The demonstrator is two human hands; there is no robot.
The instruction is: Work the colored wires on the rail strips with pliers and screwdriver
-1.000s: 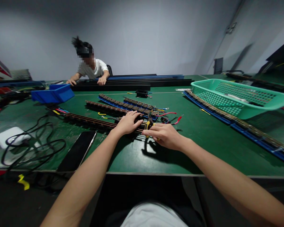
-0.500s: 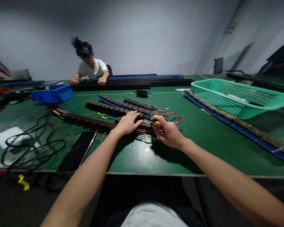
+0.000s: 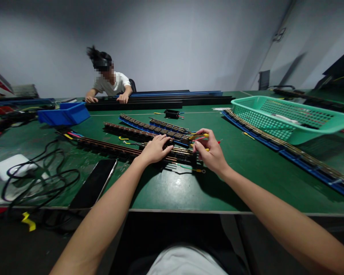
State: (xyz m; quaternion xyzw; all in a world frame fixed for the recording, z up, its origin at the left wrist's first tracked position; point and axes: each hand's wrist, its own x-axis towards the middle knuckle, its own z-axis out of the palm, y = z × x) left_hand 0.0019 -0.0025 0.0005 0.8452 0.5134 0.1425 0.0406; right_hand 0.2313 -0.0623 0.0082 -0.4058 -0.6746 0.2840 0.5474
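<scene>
My left hand lies flat and open, fingers apart, pressing on the dark slatted strips with copper-coloured rails. To its right, my right hand is closed round pliers with yellow handles. Their handles are spread, and the jaws are hard to make out among the wire ends. A red wire shows by my right fingers. Below that hand, a ring terminal ends a wire with a yellow sleeve. Blue-edged strips lie just beyond my hands.
A phone, black cables and a white charger lie at left. Further back are a blue bin and a small black box. A green basket and long curved strip occupy the right. A person sits opposite.
My right hand has moved right and slightly up with the pliers, and their handles have spread apart. The ring terminal below it is now uncovered. My left hand stays in place.
</scene>
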